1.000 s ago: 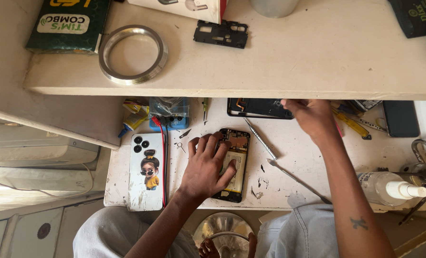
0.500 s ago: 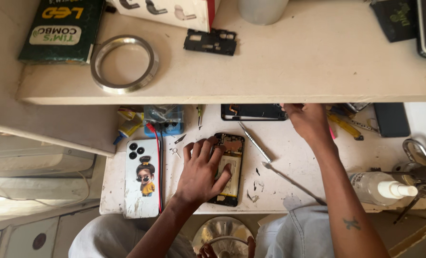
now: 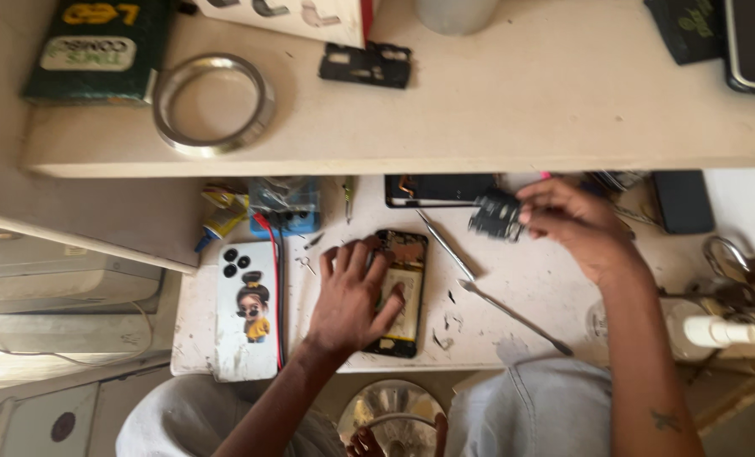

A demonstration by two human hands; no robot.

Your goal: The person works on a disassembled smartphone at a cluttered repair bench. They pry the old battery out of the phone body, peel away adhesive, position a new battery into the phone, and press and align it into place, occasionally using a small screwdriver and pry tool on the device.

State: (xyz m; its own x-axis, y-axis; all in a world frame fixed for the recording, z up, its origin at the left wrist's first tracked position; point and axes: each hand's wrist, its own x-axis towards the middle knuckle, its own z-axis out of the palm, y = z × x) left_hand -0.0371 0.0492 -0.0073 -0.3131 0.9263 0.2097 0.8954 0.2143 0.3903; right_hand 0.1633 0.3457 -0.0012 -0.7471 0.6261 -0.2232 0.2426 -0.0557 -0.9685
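Left hand [image 3: 354, 296] flat, fingers spread, pressing opened phone [image 3: 400, 292] at tabletop [image 3: 529, 288] centre. Right hand [image 3: 576, 224] at 2 o'clock of phone, fingertips pinching small black part [image 3: 496, 214], blurred. Two metal pry tools [image 3: 479, 283] at 3 o'clock of phone, between hands. Phone case with cartoon figure [image 3: 249, 309] at 9 o'clock of left hand. Shelf [image 3: 496, 110] at 12 o'clock carries metal ring [image 3: 213, 103], black frame piece [image 3: 365, 65].

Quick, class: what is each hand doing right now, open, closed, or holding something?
Left hand: open, fingers spread flat on the opened phone.
Right hand: fingers closed on a small black part.
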